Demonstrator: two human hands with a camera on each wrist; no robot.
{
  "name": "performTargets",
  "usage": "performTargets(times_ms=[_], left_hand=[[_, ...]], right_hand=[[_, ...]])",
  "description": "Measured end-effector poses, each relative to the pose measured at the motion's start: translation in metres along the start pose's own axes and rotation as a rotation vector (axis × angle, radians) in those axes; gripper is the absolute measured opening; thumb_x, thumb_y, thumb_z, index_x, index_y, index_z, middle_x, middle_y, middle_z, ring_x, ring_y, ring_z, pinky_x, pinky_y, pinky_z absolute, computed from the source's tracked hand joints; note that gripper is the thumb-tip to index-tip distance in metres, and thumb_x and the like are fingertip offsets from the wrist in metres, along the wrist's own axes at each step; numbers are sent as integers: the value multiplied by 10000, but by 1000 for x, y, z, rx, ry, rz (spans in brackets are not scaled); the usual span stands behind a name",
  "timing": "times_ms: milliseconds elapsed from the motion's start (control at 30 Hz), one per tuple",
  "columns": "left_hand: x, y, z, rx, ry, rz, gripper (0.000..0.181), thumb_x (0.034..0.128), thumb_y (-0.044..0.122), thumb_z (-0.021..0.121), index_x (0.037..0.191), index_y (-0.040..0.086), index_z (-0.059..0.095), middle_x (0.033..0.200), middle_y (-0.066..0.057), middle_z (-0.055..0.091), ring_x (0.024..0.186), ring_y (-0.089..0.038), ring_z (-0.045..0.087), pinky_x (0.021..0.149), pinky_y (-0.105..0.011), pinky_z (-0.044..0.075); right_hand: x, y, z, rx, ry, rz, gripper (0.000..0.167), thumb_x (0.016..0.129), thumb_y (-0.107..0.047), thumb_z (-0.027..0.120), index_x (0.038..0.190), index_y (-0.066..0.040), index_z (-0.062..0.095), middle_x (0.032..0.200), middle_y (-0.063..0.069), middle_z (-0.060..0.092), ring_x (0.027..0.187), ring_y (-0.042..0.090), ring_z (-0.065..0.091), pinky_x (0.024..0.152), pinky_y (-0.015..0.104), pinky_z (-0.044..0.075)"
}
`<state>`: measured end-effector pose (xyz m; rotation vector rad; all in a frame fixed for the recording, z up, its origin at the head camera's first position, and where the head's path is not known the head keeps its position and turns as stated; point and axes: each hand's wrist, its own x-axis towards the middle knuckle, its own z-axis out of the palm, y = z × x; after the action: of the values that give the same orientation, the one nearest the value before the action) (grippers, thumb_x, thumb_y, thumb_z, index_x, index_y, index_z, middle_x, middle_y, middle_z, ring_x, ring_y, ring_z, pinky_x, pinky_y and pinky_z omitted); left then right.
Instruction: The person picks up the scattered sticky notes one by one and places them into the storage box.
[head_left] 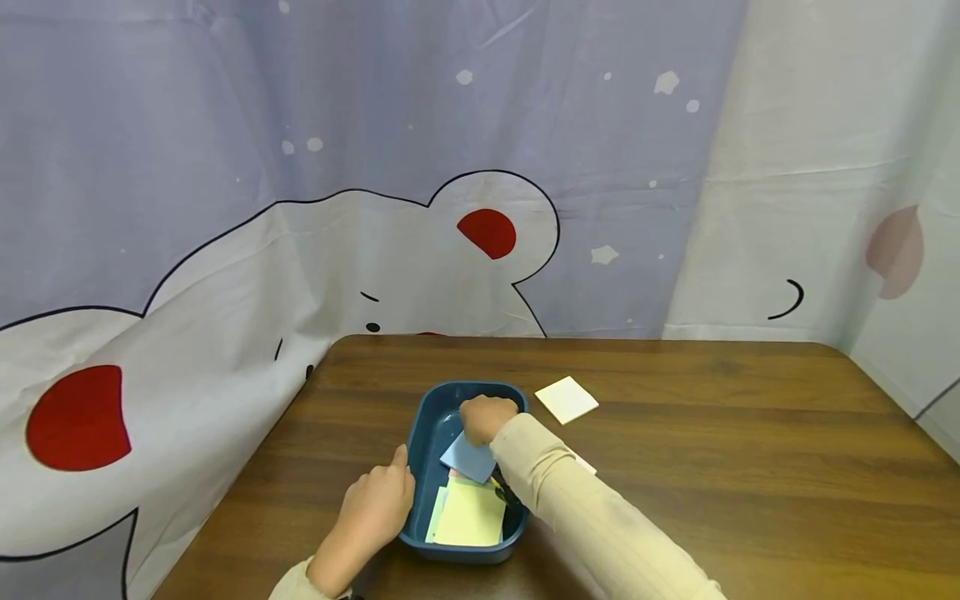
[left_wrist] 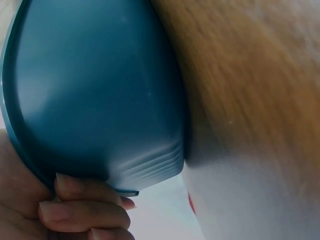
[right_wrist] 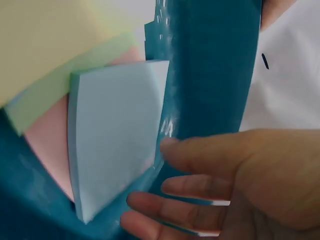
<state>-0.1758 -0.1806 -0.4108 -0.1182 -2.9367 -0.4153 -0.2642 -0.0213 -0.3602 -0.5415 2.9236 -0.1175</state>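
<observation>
A teal plastic basin (head_left: pixel 420 492) stands on the table, with paper pads lying inside it. My left hand (head_left: pixel 381 500) is at its left side, and in the left wrist view curled fingers (left_wrist: pixel 90 210) grip near the rim. My right hand (head_left: pixel 486 417) is inside the basin's far part. Beside it lies a light blue sticky-note pad (right_wrist: pixel 117 135); the right thumb and fingers are spread apart near this pad, not visibly gripping it. A pale yellow pad (head_left: pixel 471 512) lies in the near part, over a green pad (right_wrist: pixel 45 100) and a pink one (right_wrist: pixel 50 145).
A cream sticky-note pad (head_left: pixel 567 400) lies on the wooden table (head_left: pixel 712 467) beyond the basin's right side. Another pale piece (head_left: pixel 585 463) is partly hidden by the right sleeve. A dark object (head_left: pixel 507 490) lies in the basin by that sleeve. A printed curtain (head_left: pixel 360 108) hangs behind.
</observation>
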Motion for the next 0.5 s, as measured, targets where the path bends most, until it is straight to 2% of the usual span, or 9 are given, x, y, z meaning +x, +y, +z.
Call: performTargets(times_ms=[133,300,433,500], left_hand=[[0,0,0,4,-5,1,394,943,157,506,1274,-52,545,837,-225,695,618,-341,640,529,-471,471],[0,0,-1,5,-4,-1,402,941,157,507,1277,-60,547,855,-241,695,629,-349,644,531,-477,474],[0,0,-2,4,-7,0,404,942,157,504,1279,-61,547,867,-248,695,636,-353,647,532,-480,474],[0,0,-1,4,-4,1,401,942,157,504,1277,-58,549,872,-249,696,644,-359,650,538,-485,475]], right_hand=[[-5,1,-8,5,-10,-25,151,909,-129,578,1016,-139,684,834,12,643,625,151,492,585,323,380],[-11,4,-18,22,-34,-32,260,920,-157,603,1174,-156,657,1129,18,680,755,158,574,719,365,455],[-17,8,-24,42,-44,-35,213,906,-223,643,1100,-143,675,1145,15,680,827,168,625,787,405,496],[-21,11,-26,46,-34,-45,208,899,-258,658,1064,-134,681,1105,18,687,816,173,638,765,408,508]])
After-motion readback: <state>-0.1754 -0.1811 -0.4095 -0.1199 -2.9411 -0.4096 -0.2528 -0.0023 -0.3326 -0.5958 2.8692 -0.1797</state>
